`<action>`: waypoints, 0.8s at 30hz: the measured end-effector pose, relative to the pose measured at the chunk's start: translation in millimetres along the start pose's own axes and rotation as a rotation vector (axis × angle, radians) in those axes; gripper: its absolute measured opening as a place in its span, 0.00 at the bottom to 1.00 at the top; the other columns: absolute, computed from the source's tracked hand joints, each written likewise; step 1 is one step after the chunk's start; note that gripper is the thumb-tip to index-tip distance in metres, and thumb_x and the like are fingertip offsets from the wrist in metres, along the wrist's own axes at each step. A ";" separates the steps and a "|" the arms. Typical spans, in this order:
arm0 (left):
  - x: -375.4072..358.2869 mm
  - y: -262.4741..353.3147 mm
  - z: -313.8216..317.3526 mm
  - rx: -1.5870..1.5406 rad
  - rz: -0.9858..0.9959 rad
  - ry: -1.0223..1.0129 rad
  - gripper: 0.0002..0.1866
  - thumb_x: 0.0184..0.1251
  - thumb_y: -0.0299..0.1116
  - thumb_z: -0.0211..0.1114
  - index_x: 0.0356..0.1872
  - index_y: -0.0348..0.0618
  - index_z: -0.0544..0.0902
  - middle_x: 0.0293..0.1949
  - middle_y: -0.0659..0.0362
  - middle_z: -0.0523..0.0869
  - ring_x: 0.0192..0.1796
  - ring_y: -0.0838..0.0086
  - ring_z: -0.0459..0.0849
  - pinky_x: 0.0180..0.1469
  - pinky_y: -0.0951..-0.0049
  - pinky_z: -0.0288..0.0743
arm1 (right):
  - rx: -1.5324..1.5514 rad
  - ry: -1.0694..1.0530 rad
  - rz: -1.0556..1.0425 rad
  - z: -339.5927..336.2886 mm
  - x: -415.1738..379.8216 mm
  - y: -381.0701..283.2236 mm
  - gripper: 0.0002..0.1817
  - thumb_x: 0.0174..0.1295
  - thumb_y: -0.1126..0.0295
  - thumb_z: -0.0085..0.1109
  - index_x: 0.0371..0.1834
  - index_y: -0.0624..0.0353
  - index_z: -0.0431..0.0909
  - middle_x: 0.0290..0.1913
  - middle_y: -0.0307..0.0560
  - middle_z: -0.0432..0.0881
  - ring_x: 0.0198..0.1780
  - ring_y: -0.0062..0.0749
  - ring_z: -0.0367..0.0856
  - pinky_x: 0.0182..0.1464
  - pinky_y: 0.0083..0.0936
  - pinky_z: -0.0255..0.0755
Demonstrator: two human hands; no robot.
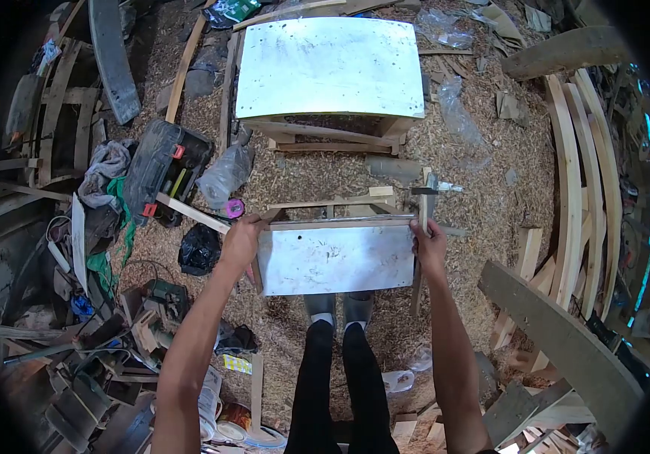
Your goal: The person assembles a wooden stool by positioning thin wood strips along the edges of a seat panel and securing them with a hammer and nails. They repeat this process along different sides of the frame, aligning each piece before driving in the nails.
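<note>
A small wooden frame with a white panel [336, 259] on its near side is held level above the person's boots. My left hand [243, 238] is closed around its left top corner. My right hand [429, 244] grips the right top corner, fingers bent around the edge. Just beyond my right hand a hammer [425, 198] stands with its dark head up, touching or very near the frame; whether my hand also holds it cannot be made out. Farther ahead, a larger wooden piece with a white top [330, 68] rests on the ground.
A black toolbox [167, 170] lies open at the left, beside a clear plastic bag [226, 175], a pink tape roll [234, 209] and a black bag [199, 250]. Long curved boards [564, 189] lean at the right. A wide plank [559, 333] slants at lower right. Shavings cover the ground.
</note>
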State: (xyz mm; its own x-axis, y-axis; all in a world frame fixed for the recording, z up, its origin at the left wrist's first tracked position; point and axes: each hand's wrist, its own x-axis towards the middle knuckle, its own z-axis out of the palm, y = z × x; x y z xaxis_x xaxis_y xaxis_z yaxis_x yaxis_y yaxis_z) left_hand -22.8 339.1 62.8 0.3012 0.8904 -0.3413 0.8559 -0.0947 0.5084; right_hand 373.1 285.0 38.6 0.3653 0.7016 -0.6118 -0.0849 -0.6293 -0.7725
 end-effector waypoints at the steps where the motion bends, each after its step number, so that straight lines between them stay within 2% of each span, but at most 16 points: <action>1: -0.9 0.3 -0.8 0.067 -0.004 -0.033 0.16 0.55 0.21 0.54 0.44 0.39 0.85 0.40 0.47 0.83 0.44 0.50 0.83 0.46 0.58 0.78 | -0.003 -0.001 0.004 0.6 -0.2 -1.3 0.10 0.62 0.63 0.66 0.36 0.58 0.80 0.18 0.30 0.70 0.18 0.13 0.66 0.19 0.15 0.59; 2: -0.8 2.0 -0.8 0.132 -0.004 -0.062 0.17 0.58 0.23 0.54 0.47 0.43 0.84 0.42 0.49 0.83 0.46 0.53 0.83 0.47 0.59 0.79 | -0.044 0.002 0.009 0.4 0.7 -3.7 0.10 0.62 0.63 0.66 0.36 0.59 0.80 0.18 0.30 0.70 0.18 0.13 0.66 0.19 0.16 0.60; 5: -2.6 1.6 5.9 0.130 0.034 0.000 0.15 0.58 0.24 0.57 0.46 0.43 0.85 0.43 0.49 0.83 0.46 0.53 0.83 0.47 0.59 0.79 | -0.082 0.006 0.041 1.1 0.8 -11.6 0.10 0.62 0.64 0.66 0.36 0.60 0.80 0.19 0.30 0.71 0.18 0.14 0.66 0.19 0.16 0.60; 7: -0.1 4.5 6.8 0.145 0.014 -0.039 0.16 0.58 0.25 0.58 0.47 0.43 0.85 0.43 0.50 0.84 0.46 0.53 0.83 0.48 0.59 0.79 | -0.080 0.004 0.068 -2.5 2.1 -9.4 0.10 0.62 0.64 0.65 0.35 0.60 0.81 0.19 0.31 0.71 0.18 0.14 0.66 0.19 0.17 0.60; 9: 2.9 7.5 4.6 0.167 -0.014 -0.075 0.16 0.58 0.25 0.58 0.47 0.44 0.85 0.44 0.50 0.84 0.46 0.53 0.83 0.48 0.58 0.79 | -0.140 -0.018 -0.029 -3.4 6.2 -4.5 0.11 0.62 0.63 0.66 0.36 0.60 0.81 0.19 0.30 0.72 0.18 0.14 0.67 0.19 0.17 0.60; 14: 3.5 24.5 5.3 0.091 -0.027 -0.069 0.18 0.61 0.26 0.58 0.52 0.48 0.83 0.49 0.48 0.84 0.48 0.53 0.82 0.51 0.60 0.78 | -0.126 -0.011 -0.030 -5.1 10.0 4.5 0.13 0.62 0.62 0.66 0.37 0.62 0.82 0.20 0.32 0.75 0.18 0.14 0.68 0.18 0.17 0.59; 15: 3.1 23.6 9.0 0.073 -0.035 -0.082 0.17 0.63 0.29 0.57 0.53 0.46 0.82 0.51 0.48 0.83 0.50 0.54 0.82 0.57 0.57 0.75 | -0.134 -0.004 -0.027 -4.5 7.0 -0.7 0.13 0.62 0.61 0.66 0.37 0.62 0.82 0.20 0.32 0.75 0.18 0.14 0.68 0.18 0.17 0.59; 16: 2.6 23.2 12.9 0.071 -0.038 -0.083 0.17 0.63 0.29 0.57 0.53 0.46 0.82 0.51 0.48 0.83 0.50 0.54 0.82 0.57 0.57 0.75 | -0.142 0.004 -0.023 -3.3 5.0 -4.5 0.13 0.62 0.61 0.66 0.37 0.62 0.82 0.20 0.32 0.75 0.18 0.14 0.68 0.19 0.17 0.59; 18: 1.6 23.3 20.7 0.055 0.090 0.033 0.16 0.66 0.31 0.56 0.53 0.43 0.82 0.52 0.49 0.83 0.52 0.54 0.81 0.63 0.51 0.69 | -0.198 0.020 -0.081 -6.1 11.1 2.6 0.14 0.61 0.62 0.67 0.39 0.62 0.82 0.20 0.31 0.74 0.18 0.13 0.67 0.19 0.16 0.58; 19: 0.4 27.7 25.8 0.046 0.102 0.085 0.16 0.67 0.33 0.56 0.52 0.40 0.82 0.49 0.50 0.84 0.52 0.53 0.81 0.66 0.48 0.62 | -0.250 0.031 -0.138 -6.6 13.1 5.7 0.14 0.60 0.62 0.67 0.40 0.62 0.81 0.20 0.30 0.73 0.18 0.12 0.65 0.19 0.15 0.57; 21: 1.9 34.7 37.2 0.074 0.146 0.131 0.16 0.62 0.29 0.61 0.51 0.41 0.82 0.48 0.49 0.84 0.52 0.53 0.80 0.65 0.51 0.65 | -0.227 0.013 -0.092 -6.7 12.3 5.0 0.15 0.60 0.62 0.67 0.41 0.62 0.81 0.20 0.30 0.73 0.18 0.12 0.65 0.19 0.14 0.57; 22: 3.9 33.3 50.4 0.008 0.179 0.195 0.14 0.66 0.35 0.58 0.49 0.42 0.82 0.45 0.51 0.85 0.51 0.55 0.80 0.66 0.53 0.63 | -0.210 0.016 -0.051 -4.7 11.9 1.6 0.15 0.60 0.62 0.67 0.41 0.63 0.81 0.20 0.30 0.72 0.18 0.12 0.65 0.19 0.14 0.57; 24: 10.1 47.5 57.4 -0.061 0.209 0.213 0.14 0.63 0.33 0.61 0.48 0.41 0.83 0.49 0.51 0.84 0.53 0.57 0.80 0.64 0.53 0.65 | -0.186 -0.036 -0.034 -5.8 8.7 -5.3 0.14 0.61 0.62 0.67 0.41 0.63 0.81 0.21 0.32 0.74 0.18 0.13 0.66 0.19 0.15 0.58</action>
State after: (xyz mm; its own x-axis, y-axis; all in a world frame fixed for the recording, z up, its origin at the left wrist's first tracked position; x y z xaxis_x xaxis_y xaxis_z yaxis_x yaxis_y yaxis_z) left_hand 44.9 318.0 38.2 0.3680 0.9282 -0.0544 0.7561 -0.2647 0.5985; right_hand 382.1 292.5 38.3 0.3318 0.7330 -0.5938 0.1011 -0.6534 -0.7502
